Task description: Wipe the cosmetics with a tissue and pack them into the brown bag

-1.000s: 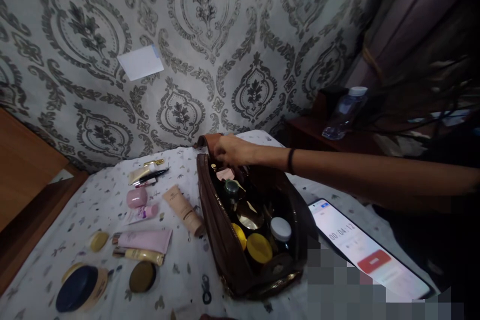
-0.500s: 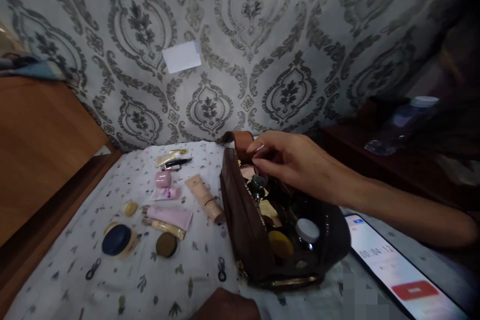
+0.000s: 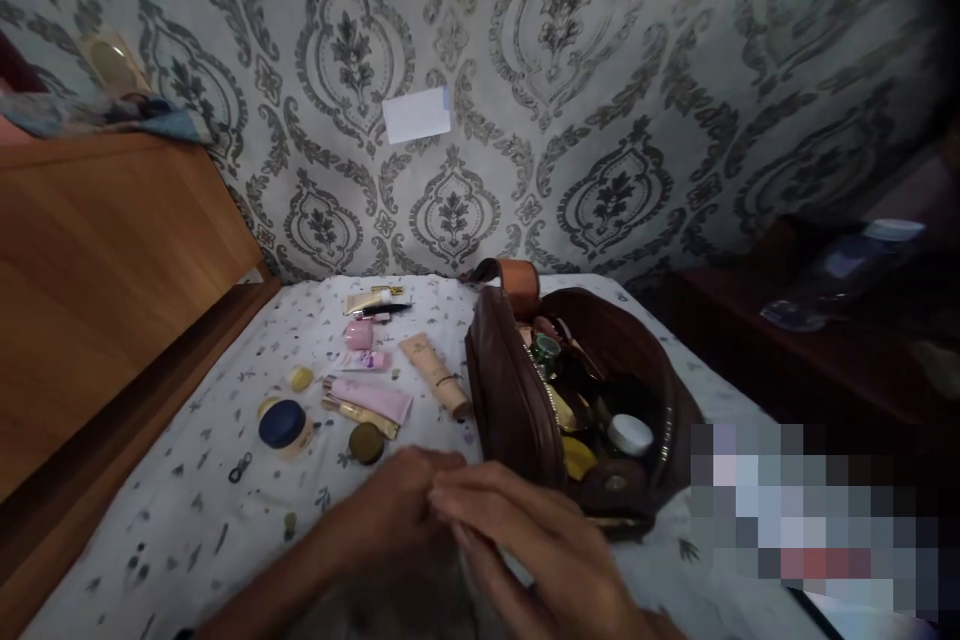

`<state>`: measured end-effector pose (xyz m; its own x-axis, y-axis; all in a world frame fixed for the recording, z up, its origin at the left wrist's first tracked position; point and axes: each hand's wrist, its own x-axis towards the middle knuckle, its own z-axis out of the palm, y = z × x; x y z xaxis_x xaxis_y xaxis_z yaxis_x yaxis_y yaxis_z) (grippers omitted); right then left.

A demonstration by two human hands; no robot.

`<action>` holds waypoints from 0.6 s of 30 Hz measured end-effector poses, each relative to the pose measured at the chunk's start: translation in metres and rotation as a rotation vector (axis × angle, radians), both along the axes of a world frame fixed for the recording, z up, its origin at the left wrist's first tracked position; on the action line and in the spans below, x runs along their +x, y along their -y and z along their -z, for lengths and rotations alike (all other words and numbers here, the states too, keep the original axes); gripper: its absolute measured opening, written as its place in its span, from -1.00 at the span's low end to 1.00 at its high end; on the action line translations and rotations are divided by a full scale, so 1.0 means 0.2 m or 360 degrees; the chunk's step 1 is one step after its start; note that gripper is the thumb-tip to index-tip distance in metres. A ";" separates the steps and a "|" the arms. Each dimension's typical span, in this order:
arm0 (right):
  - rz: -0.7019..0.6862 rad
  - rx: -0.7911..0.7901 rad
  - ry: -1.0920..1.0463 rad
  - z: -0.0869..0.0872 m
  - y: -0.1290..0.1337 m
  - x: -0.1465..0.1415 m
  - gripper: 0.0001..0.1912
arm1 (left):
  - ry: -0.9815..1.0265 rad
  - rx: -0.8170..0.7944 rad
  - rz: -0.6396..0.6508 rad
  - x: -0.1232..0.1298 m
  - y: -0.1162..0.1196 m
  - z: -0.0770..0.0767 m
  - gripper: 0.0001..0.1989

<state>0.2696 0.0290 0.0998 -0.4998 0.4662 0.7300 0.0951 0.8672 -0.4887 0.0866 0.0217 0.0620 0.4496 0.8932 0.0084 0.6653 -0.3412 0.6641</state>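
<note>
In the head view my left hand is curled closed at the front of the bed. My right hand meets it, fingers pressed together with their tips against the left hand. Whatever lies between them, if anything, is hidden. Just beyond stands an unzipped brown leather bag. Inside it are a white-lidded jar, a yellow round item, a green-capped item and other small things. To its left lie a beige tube, a pink tube, a navy-lidded jar and a dark round lid.
More small cosmetics, including a pink jar, lie farther back on the patterned sheet. A wooden board borders the left side, and a patterned wall the back. A plastic bottle lies at right; a blurred patch covers the lower right.
My right hand has left the bag and come down to my left hand, which has risen farther into view. The camera has turned slightly left. The items on the sheet look unmoved.
</note>
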 end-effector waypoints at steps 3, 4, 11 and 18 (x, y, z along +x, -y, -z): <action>-0.0224 -0.0114 0.0009 0.21 0.03 -0.13 -0.66 | -0.0411 0.0216 -0.0274 -0.22 -0.19 -0.14 -0.73; -0.0315 -0.0121 0.0139 0.28 0.04 -0.16 -0.65 | -0.0572 0.0333 -0.0375 -0.29 -0.29 -0.19 -0.71; -0.0344 -0.0347 0.0471 0.71 0.00 -0.30 -0.64 | -0.1276 0.0430 -0.0860 -0.57 -1.04 -0.30 -0.61; -0.0462 -0.1121 0.0602 0.77 -0.09 -0.34 -0.73 | -0.1562 0.0253 -0.0647 -0.52 -1.47 -0.08 -0.64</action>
<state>0.2024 0.0474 -0.0550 -0.8218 0.5646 0.0773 0.1812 0.3876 -0.9039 -0.0181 0.3159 0.0772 -0.0076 0.9978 -0.0653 0.9670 -0.0093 -0.2548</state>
